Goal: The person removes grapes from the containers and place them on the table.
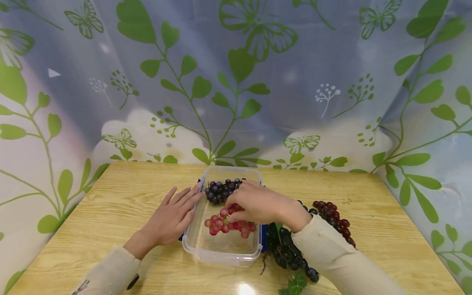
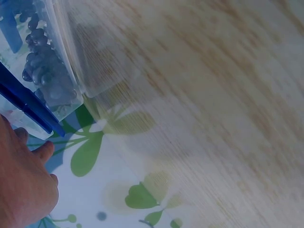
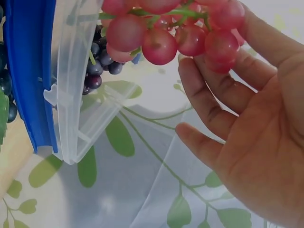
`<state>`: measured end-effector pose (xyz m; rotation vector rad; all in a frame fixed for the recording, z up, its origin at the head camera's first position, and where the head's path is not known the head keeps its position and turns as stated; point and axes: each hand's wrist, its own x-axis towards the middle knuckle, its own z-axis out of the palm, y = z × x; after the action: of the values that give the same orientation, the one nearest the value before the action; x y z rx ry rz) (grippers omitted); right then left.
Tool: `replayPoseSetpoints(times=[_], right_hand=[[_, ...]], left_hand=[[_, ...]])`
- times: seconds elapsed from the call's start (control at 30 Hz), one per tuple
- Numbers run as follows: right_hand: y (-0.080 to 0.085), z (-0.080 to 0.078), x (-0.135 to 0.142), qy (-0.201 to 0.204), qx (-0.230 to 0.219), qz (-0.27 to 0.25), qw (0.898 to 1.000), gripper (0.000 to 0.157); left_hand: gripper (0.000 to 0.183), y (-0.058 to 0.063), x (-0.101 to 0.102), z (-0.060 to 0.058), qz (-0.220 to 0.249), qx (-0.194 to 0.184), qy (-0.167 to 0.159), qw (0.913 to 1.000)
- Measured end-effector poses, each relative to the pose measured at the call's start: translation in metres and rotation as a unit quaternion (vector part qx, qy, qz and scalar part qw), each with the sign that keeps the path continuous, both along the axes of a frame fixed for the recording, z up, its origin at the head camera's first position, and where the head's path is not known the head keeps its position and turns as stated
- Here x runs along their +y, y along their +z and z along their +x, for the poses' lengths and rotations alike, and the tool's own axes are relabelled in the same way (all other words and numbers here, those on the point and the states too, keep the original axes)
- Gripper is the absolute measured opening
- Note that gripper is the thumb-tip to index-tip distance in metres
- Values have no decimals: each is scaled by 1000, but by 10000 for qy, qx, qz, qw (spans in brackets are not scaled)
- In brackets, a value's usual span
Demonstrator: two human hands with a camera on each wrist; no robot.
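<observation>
A clear plastic container (image 1: 221,257) with blue side latches stands on the table. My right hand (image 1: 258,203) reaches over it and holds a bunch of pink-red grapes (image 1: 218,225) between thumb and fingers. In the right wrist view, the fingertips curl at the underside of the pink-red grapes (image 3: 159,46). A bunch of dark purple grapes (image 1: 217,192) lies at the container's far end. My left hand (image 1: 167,219) rests with fingers extended against the container's left side, close by the blue latch (image 2: 28,102).
To the container's right lie a bunch of black grapes (image 1: 289,256) with a green leaf (image 1: 295,283) and a bunch of dark red grapes (image 1: 333,217). My right sleeve partly covers them. A leaf-patterned curtain (image 1: 228,102) hangs behind the wooden table (image 1: 125,192).
</observation>
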<state>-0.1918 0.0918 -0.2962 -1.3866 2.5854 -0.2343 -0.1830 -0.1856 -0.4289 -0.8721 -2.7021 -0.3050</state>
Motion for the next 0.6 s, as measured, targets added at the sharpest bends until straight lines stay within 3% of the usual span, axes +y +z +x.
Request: replayPoseSetpoints(times=[0.27,0.6], right_hand=[[8,0,10,-45,364,-428,9984,27],[21,-1,40,-736,-154,-812,9939,24]], left_hand=[[48,-1,0,0,-2,12,1,10000],[47,0,2,0,33,-13,-20,10000]])
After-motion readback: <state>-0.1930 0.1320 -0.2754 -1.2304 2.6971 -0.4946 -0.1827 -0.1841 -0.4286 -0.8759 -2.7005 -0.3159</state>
